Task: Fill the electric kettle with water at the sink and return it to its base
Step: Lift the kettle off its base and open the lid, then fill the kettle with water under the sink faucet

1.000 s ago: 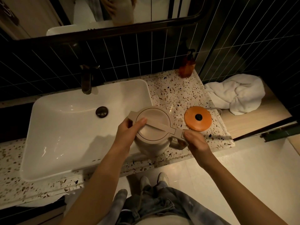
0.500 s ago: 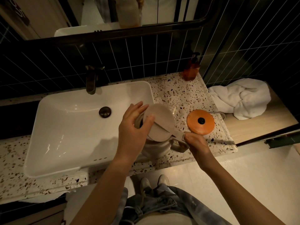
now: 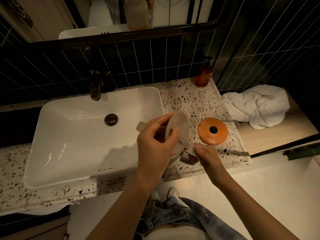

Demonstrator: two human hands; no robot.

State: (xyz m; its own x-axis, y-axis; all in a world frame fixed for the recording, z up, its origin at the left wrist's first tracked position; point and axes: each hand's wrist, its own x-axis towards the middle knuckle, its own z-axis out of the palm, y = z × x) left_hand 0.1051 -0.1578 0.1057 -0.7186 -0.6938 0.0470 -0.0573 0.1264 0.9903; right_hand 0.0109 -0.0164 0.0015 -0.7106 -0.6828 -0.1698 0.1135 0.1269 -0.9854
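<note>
A beige electric kettle [image 3: 174, 158] stands on the speckled counter at the sink's right edge, mostly hidden by my hands. Its round lid [image 3: 180, 127] is tipped up on its hinge, and my left hand [image 3: 155, 146] pinches the lid's rim between thumb and fingers. My right hand [image 3: 206, 153] grips the kettle's handle [image 3: 187, 157] from the right. The orange round base [image 3: 213, 131] with a black centre pin lies on the counter just right of the kettle. The white rectangular sink [image 3: 72, 144] with a dark drain [image 3: 111, 119] sits to the left, under a dark tap [image 3: 96, 85].
An amber soap pump bottle [image 3: 203, 75] stands at the counter's back right corner. A crumpled white towel [image 3: 258, 105] lies on a wooden ledge to the right. A mirror hangs above the dark tiled wall. My shoes and jeans show below the counter edge.
The lid was flat and shut a second ago; my left hand has lifted it up on its hinge. My right hand stays on the handle.
</note>
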